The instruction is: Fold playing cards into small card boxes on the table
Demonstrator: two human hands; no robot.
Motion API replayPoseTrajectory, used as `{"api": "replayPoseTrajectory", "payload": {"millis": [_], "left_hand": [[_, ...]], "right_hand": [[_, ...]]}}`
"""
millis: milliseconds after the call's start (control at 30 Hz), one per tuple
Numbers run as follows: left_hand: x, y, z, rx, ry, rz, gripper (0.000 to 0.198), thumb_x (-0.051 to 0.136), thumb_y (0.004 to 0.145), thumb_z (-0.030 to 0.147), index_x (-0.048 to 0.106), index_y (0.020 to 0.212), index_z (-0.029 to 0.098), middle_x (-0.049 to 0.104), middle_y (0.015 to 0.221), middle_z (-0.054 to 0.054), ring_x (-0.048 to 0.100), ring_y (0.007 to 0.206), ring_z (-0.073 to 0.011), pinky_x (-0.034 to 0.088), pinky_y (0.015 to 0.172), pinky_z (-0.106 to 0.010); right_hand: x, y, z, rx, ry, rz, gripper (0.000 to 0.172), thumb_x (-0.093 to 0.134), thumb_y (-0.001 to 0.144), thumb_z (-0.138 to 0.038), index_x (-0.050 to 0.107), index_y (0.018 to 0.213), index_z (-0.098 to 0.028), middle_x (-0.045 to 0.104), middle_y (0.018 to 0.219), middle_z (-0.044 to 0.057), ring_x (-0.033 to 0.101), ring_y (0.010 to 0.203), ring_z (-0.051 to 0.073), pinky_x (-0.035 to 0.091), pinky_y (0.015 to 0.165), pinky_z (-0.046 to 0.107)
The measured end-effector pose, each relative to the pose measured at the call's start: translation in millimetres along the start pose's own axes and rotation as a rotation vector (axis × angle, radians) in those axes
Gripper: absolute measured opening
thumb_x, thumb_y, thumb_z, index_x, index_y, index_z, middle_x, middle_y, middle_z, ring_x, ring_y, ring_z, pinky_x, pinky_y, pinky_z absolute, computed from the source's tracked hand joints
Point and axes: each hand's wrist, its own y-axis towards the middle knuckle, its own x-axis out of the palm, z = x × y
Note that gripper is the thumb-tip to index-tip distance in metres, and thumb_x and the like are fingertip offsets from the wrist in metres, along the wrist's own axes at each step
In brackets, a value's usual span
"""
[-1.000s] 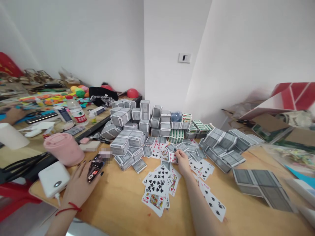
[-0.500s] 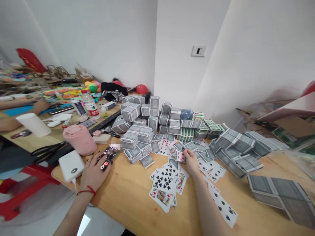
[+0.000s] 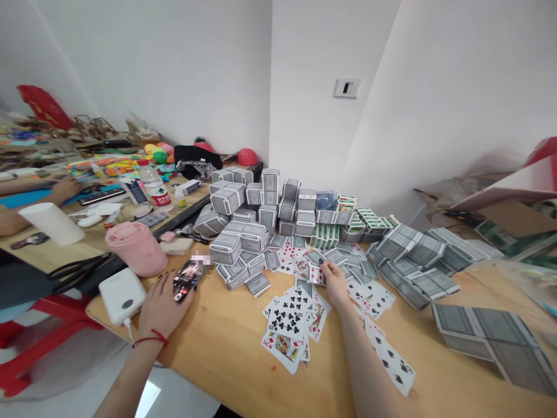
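Observation:
My left hand point(image 3: 163, 305) lies over the near end of a phone point(image 3: 188, 277) on the table's left side. Its fingers are spread along both sides of the lit screen. In the middle of the table, my right hand point(image 3: 336, 283) pinches a playing card point(image 3: 315, 275) with red diamonds, apparently folded, between thumb and fingers. Loose face-up cards lie around it, with a ten of clubs point(image 3: 286, 320) on the near pile and a six of spades point(image 3: 398, 368) beside my right forearm. Behind stand stacked blocks of folded grey-backed cards point(image 3: 239, 235).
Folded-card strips point(image 3: 491, 339) stand at the right, and green card boxes point(image 3: 325, 235) at the back. A white power bank point(image 3: 122, 296), pink cup point(image 3: 137, 248) and water bottle point(image 3: 155, 188) are on the left. Another person's hand point(image 3: 65, 188) rests at the neighbouring table.
The phone screen shows a different picture, and a left finger has moved off it. My right hand keeps its pinch on the card. The whole view has shifted slightly.

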Motion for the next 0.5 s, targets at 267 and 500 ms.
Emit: {"api": "replayPoseTrajectory", "payload": {"millis": [267, 500], "left_hand": [[-8.6, 36.5, 19.8, -0.166, 0.083, -0.291, 0.072, 0.042, 0.070, 0.054, 0.038, 0.121, 0.004, 0.060, 0.103, -0.021, 0.057, 0.095, -0.0330, 0.043, 0.077, -0.038], [-11.6, 60.1, 14.5, -0.167, 0.023, -0.389, 0.077, 0.053, 0.065, 0.052, 0.034, 0.124, 0.006, 0.063, 0.098, -0.017, 0.059, 0.090, -0.0316, 0.044, 0.071, -0.033]], "right_hand": [[-0.2, 0.3, -1.1, -0.028, -0.028, 0.008, 0.027, 0.063, 0.064, -0.043, 0.049, 0.062, -0.019, 0.036, 0.047, -0.008, 0.028, 0.041, 0.007, 0.022, 0.039, 0.021], [1.0, -2.7, -3.4, -0.031, -0.041, -0.003, 0.027, 0.059, 0.067, -0.045, 0.048, 0.062, -0.020, 0.035, 0.048, -0.008, 0.029, 0.042, 0.008, 0.023, 0.040, 0.021]]}}
